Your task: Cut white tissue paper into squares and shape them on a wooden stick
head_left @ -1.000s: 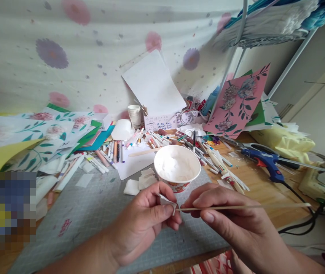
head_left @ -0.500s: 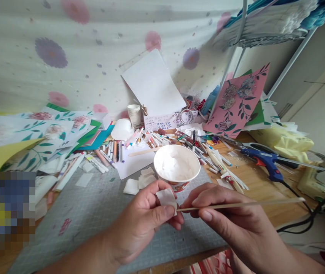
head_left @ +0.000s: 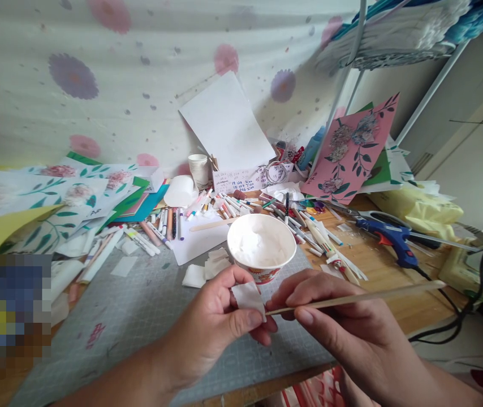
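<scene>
My left hand (head_left: 228,316) pinches a small white paper square (head_left: 248,297) between thumb and fingers. Between the thumb and fingers of my right hand (head_left: 330,311) lies a thin wooden stick (head_left: 377,295), its narrow end touching the paper's right edge. Just beyond both hands stands a paper bowl (head_left: 262,243) holding a white, paste-like mass. Several more white paper squares (head_left: 205,268) lie on the cutting mat left of the bowl.
The grey cutting mat (head_left: 131,333) covers the wooden table's front. Markers (head_left: 165,223) are strewn behind the bowl. A blue glue gun (head_left: 389,240) with a black cable lies at right, near a pink floral card (head_left: 352,150). Stacked paper cups (head_left: 199,169) stand at the back.
The outer end of the stick has risen and turned slightly in my right hand. The paper in my left hand has tilted a little; both hands stay in nearly the same place.
</scene>
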